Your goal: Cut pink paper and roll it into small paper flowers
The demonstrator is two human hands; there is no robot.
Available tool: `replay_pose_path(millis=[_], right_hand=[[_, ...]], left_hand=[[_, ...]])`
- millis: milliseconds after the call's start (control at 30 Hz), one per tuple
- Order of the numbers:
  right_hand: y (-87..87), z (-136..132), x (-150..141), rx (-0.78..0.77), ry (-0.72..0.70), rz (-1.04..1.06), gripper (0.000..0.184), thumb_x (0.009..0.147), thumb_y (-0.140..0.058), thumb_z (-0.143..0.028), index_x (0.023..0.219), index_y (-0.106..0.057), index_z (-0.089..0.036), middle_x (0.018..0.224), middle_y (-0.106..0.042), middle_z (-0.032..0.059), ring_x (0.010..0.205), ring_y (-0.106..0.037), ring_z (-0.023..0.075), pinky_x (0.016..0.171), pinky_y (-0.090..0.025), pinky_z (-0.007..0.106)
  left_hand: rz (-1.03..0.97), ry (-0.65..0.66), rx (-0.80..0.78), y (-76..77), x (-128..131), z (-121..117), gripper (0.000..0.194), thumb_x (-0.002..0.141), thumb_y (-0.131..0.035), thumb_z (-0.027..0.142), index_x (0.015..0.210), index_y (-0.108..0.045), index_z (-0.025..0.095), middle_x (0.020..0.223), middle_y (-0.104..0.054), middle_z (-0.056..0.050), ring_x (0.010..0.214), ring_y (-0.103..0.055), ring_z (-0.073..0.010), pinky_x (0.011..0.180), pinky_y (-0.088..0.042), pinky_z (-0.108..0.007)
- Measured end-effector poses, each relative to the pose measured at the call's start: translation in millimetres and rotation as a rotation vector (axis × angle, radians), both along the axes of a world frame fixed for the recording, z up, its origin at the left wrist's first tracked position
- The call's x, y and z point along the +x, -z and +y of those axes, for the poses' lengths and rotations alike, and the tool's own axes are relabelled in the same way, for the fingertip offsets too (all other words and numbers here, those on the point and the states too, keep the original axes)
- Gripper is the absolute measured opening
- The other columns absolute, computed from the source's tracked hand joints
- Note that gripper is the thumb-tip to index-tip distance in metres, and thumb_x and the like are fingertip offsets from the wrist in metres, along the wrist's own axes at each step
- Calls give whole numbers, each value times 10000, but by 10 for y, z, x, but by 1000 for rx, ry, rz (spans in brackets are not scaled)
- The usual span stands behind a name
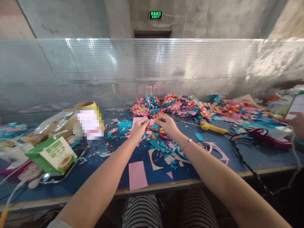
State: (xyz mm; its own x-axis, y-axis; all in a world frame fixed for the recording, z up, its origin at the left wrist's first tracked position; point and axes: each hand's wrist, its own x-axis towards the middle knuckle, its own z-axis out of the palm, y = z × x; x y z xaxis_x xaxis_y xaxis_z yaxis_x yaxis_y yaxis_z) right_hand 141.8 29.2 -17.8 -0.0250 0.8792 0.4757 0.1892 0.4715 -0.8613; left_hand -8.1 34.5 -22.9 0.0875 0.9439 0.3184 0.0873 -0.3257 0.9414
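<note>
Over the middle of the blue table, my left hand [140, 127] and my right hand [167, 124] are close together, both with fingers pinched. Between the fingertips shows a small pink paper piece [152, 121], partly covered by the fingers. Just below my hands lie scissors with red handles [165, 136], their blades partly hidden. Behind my left hand a pink paper sheet [136, 121] is on the table. Blue and pink paper scraps [161, 146] are scattered around and under my wrists.
Piled paper flowers [175, 106] line the back by a perforated metal screen [114, 63]. A yellow glue gun [213, 127] lies right, its cord trailing off the edge. A pink rectangle [137, 175] rests at the front. Left stands a green carton [52, 155]; another person's hand [298, 125] is far right.
</note>
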Motion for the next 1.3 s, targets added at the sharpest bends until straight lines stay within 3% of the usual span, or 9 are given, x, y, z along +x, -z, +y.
replay_pose_path(millis=[633, 1000, 1300], right_hand=[[13, 24, 9, 14, -27, -14, 198, 656, -569, -357, 671, -556, -161, 604, -535, -9, 564, -478, 107, 564, -391, 248], [47, 27, -2, 20, -57, -61, 233, 684, -552, -381, 705, -589, -152, 640, -565, 3, 578, -491, 108, 554, -382, 232], [64, 35, -7, 2, -61, -89, 227, 694, -539, -384, 662, -564, -161, 547, -513, -19, 494, -451, 93, 489, -362, 223]], left_hand=[[-65, -5, 9, -23, 2, -17, 249, 593, -665, 369, 658, -598, 139, 551, -550, 15, 452, -424, -63, 460, -339, -211], [105, 57, 136, -62, 15, -84, 197, 677, -587, 339, 636, -590, 146, 539, -523, 13, 491, -447, -81, 489, -356, -210], [126, 31, 100, -30, 24, -63, 180, 666, -576, 324, 612, -557, 153, 537, -535, 7, 474, -457, -91, 475, -363, -221]])
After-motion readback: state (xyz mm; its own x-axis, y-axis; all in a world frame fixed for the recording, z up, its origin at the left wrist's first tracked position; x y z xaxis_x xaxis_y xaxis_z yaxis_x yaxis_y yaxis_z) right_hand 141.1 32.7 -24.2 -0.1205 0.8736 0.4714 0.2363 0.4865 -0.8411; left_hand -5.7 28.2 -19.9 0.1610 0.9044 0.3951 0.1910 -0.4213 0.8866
